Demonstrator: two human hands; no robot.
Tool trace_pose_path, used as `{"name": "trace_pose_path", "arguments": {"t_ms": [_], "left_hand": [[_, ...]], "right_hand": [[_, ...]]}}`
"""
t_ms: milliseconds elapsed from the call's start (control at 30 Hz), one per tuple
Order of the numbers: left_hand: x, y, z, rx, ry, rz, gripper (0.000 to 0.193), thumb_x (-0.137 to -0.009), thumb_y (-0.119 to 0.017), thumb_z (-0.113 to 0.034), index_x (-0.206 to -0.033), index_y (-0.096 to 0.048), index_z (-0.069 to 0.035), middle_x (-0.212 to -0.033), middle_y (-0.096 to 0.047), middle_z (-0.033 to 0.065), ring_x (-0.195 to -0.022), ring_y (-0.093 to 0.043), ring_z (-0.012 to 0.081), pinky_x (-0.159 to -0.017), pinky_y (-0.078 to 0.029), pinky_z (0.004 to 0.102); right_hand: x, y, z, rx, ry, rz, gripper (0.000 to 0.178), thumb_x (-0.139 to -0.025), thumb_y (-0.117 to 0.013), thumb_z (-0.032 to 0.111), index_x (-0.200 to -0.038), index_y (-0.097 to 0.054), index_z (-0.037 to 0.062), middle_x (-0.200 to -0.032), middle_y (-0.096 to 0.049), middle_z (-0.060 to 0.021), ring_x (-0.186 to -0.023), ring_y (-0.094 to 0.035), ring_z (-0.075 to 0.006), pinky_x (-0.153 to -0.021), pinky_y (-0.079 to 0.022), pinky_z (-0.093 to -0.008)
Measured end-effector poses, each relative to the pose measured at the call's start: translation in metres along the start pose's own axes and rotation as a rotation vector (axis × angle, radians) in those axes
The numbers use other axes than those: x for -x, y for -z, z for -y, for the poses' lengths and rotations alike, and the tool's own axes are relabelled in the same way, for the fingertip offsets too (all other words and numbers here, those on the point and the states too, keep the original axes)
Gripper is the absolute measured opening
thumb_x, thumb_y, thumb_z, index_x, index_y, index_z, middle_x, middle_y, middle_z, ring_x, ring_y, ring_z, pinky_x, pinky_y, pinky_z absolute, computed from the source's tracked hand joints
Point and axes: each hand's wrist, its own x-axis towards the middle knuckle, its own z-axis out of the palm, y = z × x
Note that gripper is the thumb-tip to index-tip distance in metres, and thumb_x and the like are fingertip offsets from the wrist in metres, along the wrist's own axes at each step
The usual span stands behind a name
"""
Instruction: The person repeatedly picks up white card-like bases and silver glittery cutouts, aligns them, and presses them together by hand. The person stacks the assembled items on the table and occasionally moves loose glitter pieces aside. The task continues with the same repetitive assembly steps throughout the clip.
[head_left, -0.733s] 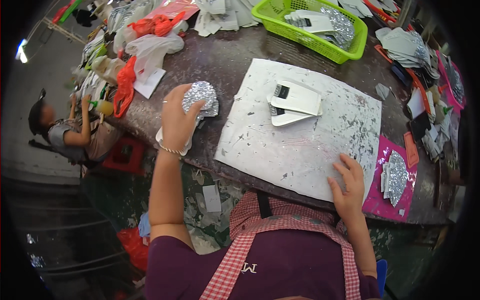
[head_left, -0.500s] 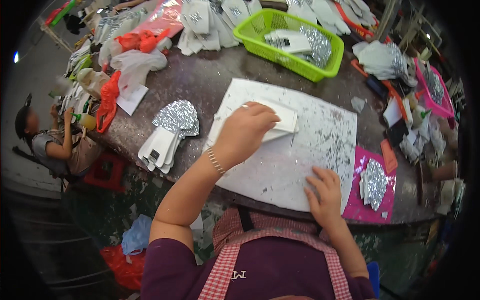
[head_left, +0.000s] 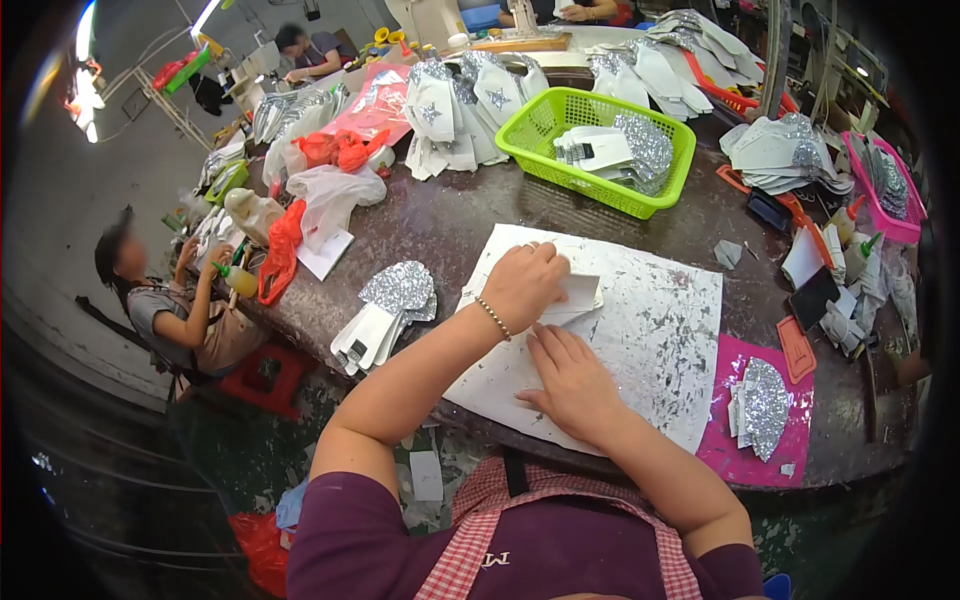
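My left hand (head_left: 525, 287) is curled over a small white flat piece (head_left: 578, 294), its fingers pressing the left end down. That piece lies on a large white sheet (head_left: 655, 300) flecked with silver and dark marks. Just below, my right hand (head_left: 575, 388) rests on the sheet with fingers stretched out and thumb apart, its fingertips close to the white piece. Left of the sheet lies a fanned stack of silver glitter pieces (head_left: 398, 290) with white straps. At the right, more glitter pieces (head_left: 765, 408) sit on a bright pink sheet (head_left: 728, 440).
A green basket (head_left: 515, 142) with glitter pieces stands beyond the sheet. Piles of white pieces (head_left: 440, 150) and plastic bags (head_left: 330, 195) line the far left. Bottles, a phone (head_left: 812, 297) and a pink basket (head_left: 905, 232) crowd the right. A co-worker (head_left: 165, 310) sits at the left.
My right hand has moved left across the sheet to beside my left hand. My left hand stays on the white piece. The view has tilted up, showing more of the room.
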Motion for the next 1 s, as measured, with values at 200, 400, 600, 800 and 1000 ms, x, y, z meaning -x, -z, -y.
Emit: {"name": "trace_pose_path", "arguments": {"t_ms": [200,400,600,800,1000], "left_hand": [[0.007,0.043,-0.019,0.457,0.179,-0.143,0.02,-0.089,-0.077,-0.023,-0.096,-0.072,-0.005,-0.095,-0.07,0.008,-0.084,-0.069,0.0223,-0.074,-0.055,0.034],[0.042,0.047,-0.053,1.202,0.477,-0.309,0.028,-0.095,-0.074,-0.024,-0.114,-0.069,-0.004,-0.087,-0.072,0.0054,-0.076,-0.065,0.0101,-0.07,-0.054,0.0295],[0.071,-0.016,-0.068,0.866,0.337,-0.029,0.03,-0.096,-0.069,-0.034,-0.108,-0.07,-0.007,-0.091,-0.073,0.0096,-0.08,-0.069,0.0261,-0.076,-0.054,0.0398],[0.067,-0.067,-0.063,0.41,0.119,-0.223,0.026,-0.088,-0.074,-0.037,-0.099,-0.071,-0.013,-0.092,-0.066,0.006,-0.094,-0.063,0.0263,-0.087,-0.05,0.0401],[0.077,-0.069,-0.066,0.425,0.101,-0.314,0.023,-0.087,-0.076,-0.028,-0.103,-0.07,-0.013,-0.095,-0.064,0.0036,-0.1,-0.062,0.024,-0.09,-0.049,0.0375]], "right_hand": [[-0.003,-0.021,-0.007,0.121,-0.038,0.064,0.085,-0.09,-0.068,0.048,-0.147,-0.044,-0.0092,-0.147,-0.05,-0.0229,-0.14,-0.043,-0.0369,-0.117,-0.033,-0.0497],[0.008,0.0,-0.01,-0.015,-0.027,0.028,0.071,-0.082,-0.08,0.032,-0.139,-0.055,-0.0029,-0.143,-0.053,-0.0265,-0.136,-0.047,-0.047,-0.116,-0.036,-0.0516],[0.124,0.122,-0.102,0.269,-0.524,-0.203,0.039,-0.091,-0.066,0.007,-0.129,-0.066,-0.0006,-0.152,-0.049,-0.0236,-0.141,-0.045,-0.0413,-0.118,-0.033,-0.0505],[0.182,0.128,-0.107,0.442,-0.878,0.133,0.067,-0.093,-0.07,0.027,-0.152,-0.046,0.006,-0.162,-0.037,-0.0218,-0.149,-0.032,-0.0436,-0.123,-0.022,-0.0491],[0.209,0.116,-0.12,0.477,-0.824,-0.069,0.077,-0.09,-0.072,0.028,-0.156,-0.04,0.0032,-0.164,-0.033,-0.0236,-0.152,-0.028,-0.0425,-0.124,-0.021,-0.0506]]}}
